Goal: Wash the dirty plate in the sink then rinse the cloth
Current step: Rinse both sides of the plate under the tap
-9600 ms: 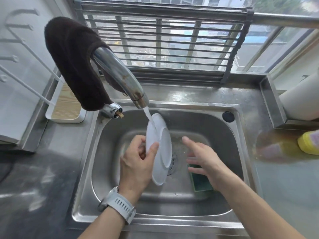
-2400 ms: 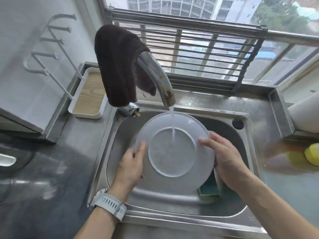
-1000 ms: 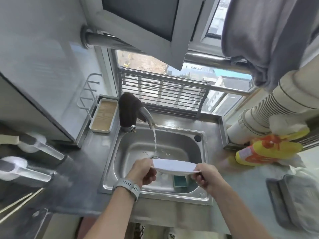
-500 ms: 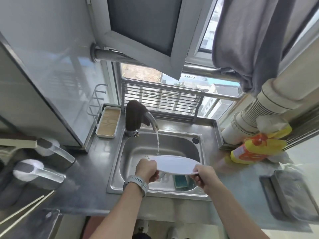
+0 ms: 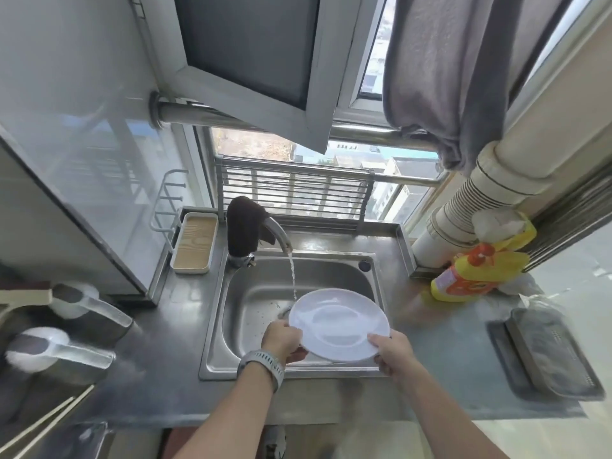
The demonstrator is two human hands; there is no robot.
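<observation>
White plate [image 5: 337,323] rim gripped, left hand [image 5: 282,336], right hand [image 5: 392,354]

Daylit open window [image 5: 261,71] above steel counter [image 5: 447,352].

The plate [image 5: 337,324], gripped by both hands, covers the right half of the sink [image 5: 251,303]; the left half lies open. The cloth-draped tap [image 5: 276,235] and its stream crowd the back-left corner.
</observation>
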